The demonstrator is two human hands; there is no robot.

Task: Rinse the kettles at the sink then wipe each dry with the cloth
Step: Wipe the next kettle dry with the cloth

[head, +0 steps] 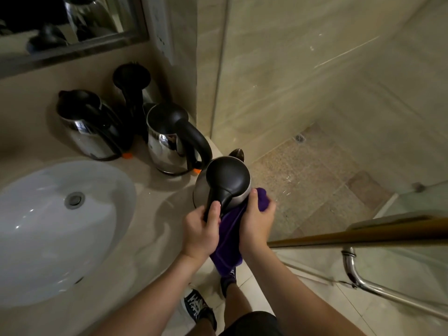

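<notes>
Purple cloth (pixel 229 241) was pressed on the side of a shiny kettle (pixel 221 183) at the tabletop (pixel 155 214) edge, right of the sink (pixel 48 226). The right hand (pixel 257 219) gripped the cloth. The left hand (pixel 201 229) was curled round the kettle's black handle. Three more kettles (pixel 169 141) stood behind.

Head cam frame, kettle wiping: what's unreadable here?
- Tap: none in view; the sink is cut by the left edge.
- Held kettle: its underside and far wall are hidden by its own body and the purple cloth.
- Right hand: fingertips buried in the cloth.
- Rearmost kettle: body hidden behind the open-lid kettle.
- Wet or dry: too dim to tell.
- Left hand grips the handle.
</notes>
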